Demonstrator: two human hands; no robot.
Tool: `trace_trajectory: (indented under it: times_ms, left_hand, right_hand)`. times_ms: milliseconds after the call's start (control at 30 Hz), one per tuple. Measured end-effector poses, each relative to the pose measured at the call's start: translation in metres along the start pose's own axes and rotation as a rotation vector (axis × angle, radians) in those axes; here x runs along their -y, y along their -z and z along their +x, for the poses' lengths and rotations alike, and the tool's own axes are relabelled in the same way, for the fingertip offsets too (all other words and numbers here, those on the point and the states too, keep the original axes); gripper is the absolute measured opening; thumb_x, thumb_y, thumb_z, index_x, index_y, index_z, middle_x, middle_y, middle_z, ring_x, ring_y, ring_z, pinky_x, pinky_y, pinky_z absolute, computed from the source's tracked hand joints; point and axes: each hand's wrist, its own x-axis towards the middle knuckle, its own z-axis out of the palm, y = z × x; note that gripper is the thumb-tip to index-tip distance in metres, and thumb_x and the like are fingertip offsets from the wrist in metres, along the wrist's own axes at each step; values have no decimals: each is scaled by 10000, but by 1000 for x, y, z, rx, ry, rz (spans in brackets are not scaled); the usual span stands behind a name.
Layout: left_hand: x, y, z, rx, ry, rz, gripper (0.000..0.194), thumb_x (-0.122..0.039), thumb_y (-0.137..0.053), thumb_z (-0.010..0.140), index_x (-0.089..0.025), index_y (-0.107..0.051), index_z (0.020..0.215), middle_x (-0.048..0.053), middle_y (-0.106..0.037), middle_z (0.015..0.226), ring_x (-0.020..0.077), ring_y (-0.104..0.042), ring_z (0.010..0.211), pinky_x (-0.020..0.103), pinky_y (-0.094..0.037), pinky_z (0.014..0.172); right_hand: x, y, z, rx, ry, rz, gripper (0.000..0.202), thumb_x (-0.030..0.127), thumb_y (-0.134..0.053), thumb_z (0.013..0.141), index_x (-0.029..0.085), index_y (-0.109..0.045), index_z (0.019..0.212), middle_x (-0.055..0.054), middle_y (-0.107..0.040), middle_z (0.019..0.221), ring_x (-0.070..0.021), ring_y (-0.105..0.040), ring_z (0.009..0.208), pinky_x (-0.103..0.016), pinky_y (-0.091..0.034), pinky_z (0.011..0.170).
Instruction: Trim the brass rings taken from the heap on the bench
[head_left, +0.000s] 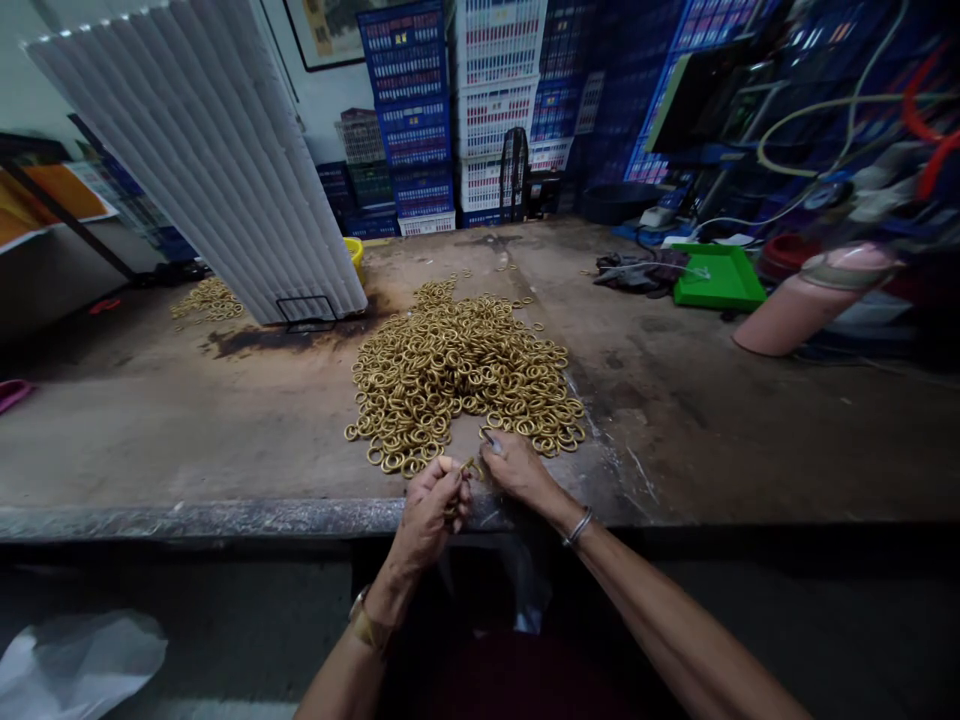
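Note:
A large heap of brass-coloured rings (465, 350) lies on the worktable, with a small gap in its near side. At the table's front edge my left hand (429, 508) is closed on a ring (471, 467) pinched between thumb and fingers; more rings seem to be tucked in the curled fingers. My right hand (517, 468) is closed round a slim, grey-tipped tool (491, 440) that points toward the heap. Its exact kind is too small to make out. Both hands are close together, just in front of the heap.
A leaning stack of white corrugated sheets (217, 170) stands in a wire holder at the left, beside a smaller ring pile (206, 300). A green tray (718, 277) and a pink cylinder (806, 300) are at the right. Stacked crates (412, 110) line the back.

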Motion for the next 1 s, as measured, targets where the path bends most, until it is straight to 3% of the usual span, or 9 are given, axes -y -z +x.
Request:
trace_trajectory:
  times_ms: [133,233,333,467,700,867,1000]
  left_hand:
    - [3,-1,4,-32,29,-141,289,-424,-592,716,-169,-462,754,-46,-473,560,49,-416,415,132,-251,333]
    - [6,2,7,-46,43,-163,288,-418,-595,719,-169,-453,754,-42,-491,571,44,-421,417,127,-248,337]
    - [7,6,8,-70,51,-171,294,-386,-627,697,-172,-427,722,-39,-508,582,37,-421,422,121,-248,349]
    - [7,7,7,-110,45,-159,280,-355,-638,689,-174,-435,755,-33,-525,615,38,-433,441,118,-247,358]
    - [10,1,4,-134,33,-9,311,-408,-636,672,-163,-496,804,-40,-505,610,35,-410,422,131,-243,358]
    - [13,1,5,-276,-182,268,225,-379,-600,697,-175,-545,775,-49,-475,535,62,-402,432,162,-299,406]
    - [13,-1,4,-281,-343,417,151,-321,-582,710,-173,-590,739,-16,-533,608,91,-463,537,188,-378,521]
  right_hand:
    - [8,-3,-8,259,-106,586,238,342,-423,760,164,-493,618,39,-468,494,-59,-341,388,-176,-265,375]
    - [12,-7,-16,358,-126,770,267,414,-455,747,171,-466,637,62,-425,478,-44,-286,362,-165,-214,340]
    - [12,-10,-17,265,-99,754,206,365,-488,725,166,-490,670,64,-426,490,-46,-305,385,-163,-235,361]
    - [9,-11,-16,38,96,552,169,299,-494,733,153,-543,663,33,-486,557,-71,-412,516,-176,-348,504]
    - [9,-9,-20,-62,253,363,195,304,-466,786,152,-555,701,14,-524,620,-86,-448,578,-195,-364,581]
    - [14,-9,-18,31,62,529,233,348,-464,762,155,-525,647,41,-446,512,-73,-391,485,-176,-329,466]
    - [13,-10,-16,118,-92,678,224,372,-452,753,169,-475,662,62,-425,475,-58,-327,388,-174,-272,384]
